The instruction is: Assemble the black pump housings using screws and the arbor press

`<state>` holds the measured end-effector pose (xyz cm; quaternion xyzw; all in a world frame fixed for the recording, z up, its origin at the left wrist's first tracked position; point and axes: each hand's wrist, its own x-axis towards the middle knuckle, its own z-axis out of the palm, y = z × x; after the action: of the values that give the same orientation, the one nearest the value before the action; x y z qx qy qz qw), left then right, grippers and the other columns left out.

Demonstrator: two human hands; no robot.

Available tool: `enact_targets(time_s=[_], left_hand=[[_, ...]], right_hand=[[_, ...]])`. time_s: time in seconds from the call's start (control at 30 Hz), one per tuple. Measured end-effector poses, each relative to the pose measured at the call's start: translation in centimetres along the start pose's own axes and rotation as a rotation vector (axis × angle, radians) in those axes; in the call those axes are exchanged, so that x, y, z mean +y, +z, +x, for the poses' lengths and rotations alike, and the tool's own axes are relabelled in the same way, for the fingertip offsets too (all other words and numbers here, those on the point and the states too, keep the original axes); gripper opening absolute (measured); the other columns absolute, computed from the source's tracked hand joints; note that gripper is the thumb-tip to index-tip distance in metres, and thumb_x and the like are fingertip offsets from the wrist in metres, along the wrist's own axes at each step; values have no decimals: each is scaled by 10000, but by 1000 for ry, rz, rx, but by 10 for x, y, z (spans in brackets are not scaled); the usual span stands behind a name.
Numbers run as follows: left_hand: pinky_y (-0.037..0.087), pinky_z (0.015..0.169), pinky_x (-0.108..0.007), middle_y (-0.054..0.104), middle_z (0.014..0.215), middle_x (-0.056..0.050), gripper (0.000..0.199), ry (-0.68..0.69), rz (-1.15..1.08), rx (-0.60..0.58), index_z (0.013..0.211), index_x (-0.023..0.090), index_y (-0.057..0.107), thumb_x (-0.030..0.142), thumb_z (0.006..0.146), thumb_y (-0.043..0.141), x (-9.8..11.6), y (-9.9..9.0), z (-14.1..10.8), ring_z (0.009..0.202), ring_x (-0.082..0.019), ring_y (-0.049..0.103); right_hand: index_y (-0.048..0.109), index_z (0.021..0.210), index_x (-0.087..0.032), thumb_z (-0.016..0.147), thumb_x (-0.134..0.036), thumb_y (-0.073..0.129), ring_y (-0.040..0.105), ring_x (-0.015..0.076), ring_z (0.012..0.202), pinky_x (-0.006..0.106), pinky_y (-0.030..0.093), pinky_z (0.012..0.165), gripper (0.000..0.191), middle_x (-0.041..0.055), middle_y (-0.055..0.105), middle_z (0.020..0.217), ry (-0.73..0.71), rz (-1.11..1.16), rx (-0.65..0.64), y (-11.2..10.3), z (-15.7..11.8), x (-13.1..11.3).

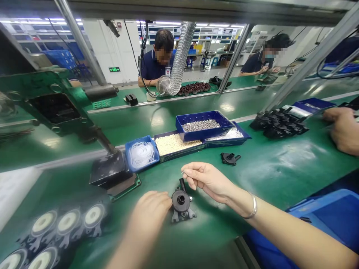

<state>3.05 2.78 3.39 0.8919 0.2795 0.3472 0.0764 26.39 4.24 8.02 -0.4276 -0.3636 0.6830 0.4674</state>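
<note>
A black round housing [179, 203] with a central tube and a spout stands on the green table in front of me. My left hand [153, 209], blurred by motion, is at its left side with the fingertips against its edge. My right hand [200, 177], with a bangle on the wrist, pinches a small metal pin [183, 172] just above the spout. One small shiny piece [191, 198] shows on the housing's right side. Another black part [230, 158] lies farther back to the right.
Blue trays of metal pins [221, 132], cream pieces [174, 144] and clear rings [142, 154] stand behind. A press [109, 168] is left, round parts [67, 222] lower left, a blue bin [331, 216] lower right. A co-worker's hand [346, 129] is at right.
</note>
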Motion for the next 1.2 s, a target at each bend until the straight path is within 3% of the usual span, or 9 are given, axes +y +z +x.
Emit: enact_targets(time_s=[0.23,0.33,0.43,0.5,0.63,0.77,1.0,1.07,1.2], left_hand=[[560,895,-396,766,976,-48,177,22,92,-30,1035,202,629,118,902,549,8,-13,6,906,-213,729],[564,871,-412,756,1017,-62,191,-90,89,48,1092,207,616,171,911,567,11,-19,9,933,-236,713],[569,843,-369,747,1036,-52,204,-185,9,85,1129,233,610,242,927,583,15,-19,20,962,-227,696],[569,814,-335,745,1015,-35,210,-158,-52,88,1129,249,613,270,920,613,18,-16,32,928,-210,698],[556,732,-270,738,902,8,113,-117,-177,95,1006,251,645,202,905,636,21,-10,55,824,-164,694],[549,735,-232,729,867,15,120,-126,-255,97,943,237,663,132,890,639,21,-9,60,824,-138,689],[549,807,-304,740,901,-34,134,6,-34,131,1007,216,641,139,925,570,17,-13,56,823,-172,696],[548,799,-300,735,931,-38,122,-53,21,84,1010,214,629,157,942,546,11,-15,56,858,-177,692],[551,783,-293,731,946,-32,119,-59,42,-171,998,202,621,175,963,510,-2,-13,57,882,-181,688]], right_hand=[[671,836,-123,747,-365,835,492,70,532,203,386,526,306,-5,594,675,5,21,-23,-5,-7,5],[662,836,-122,775,-361,815,462,64,503,193,342,507,290,-24,559,597,8,15,-56,-4,-11,7],[660,822,-122,768,-383,815,433,50,482,195,306,477,309,1,603,665,19,33,-82,1,-14,8],[659,808,-122,750,-382,827,424,44,481,194,287,465,315,12,617,709,30,58,-109,6,-16,8],[648,804,-131,770,-384,813,379,54,484,192,257,477,304,-34,518,556,59,122,-158,11,-20,6],[643,791,-123,772,-371,815,366,62,503,199,259,500,302,-39,483,528,90,151,-169,11,-23,2],[653,796,-120,765,-397,818,368,54,481,197,241,456,323,-28,510,561,66,188,-164,10,-23,2],[654,848,-127,773,-407,809,401,60,477,194,278,458,329,-31,523,553,11,165,-114,6,-20,3],[652,885,-125,760,-381,825,503,70,526,195,393,526,334,-5,608,631,-32,102,-8,-11,-16,6]])
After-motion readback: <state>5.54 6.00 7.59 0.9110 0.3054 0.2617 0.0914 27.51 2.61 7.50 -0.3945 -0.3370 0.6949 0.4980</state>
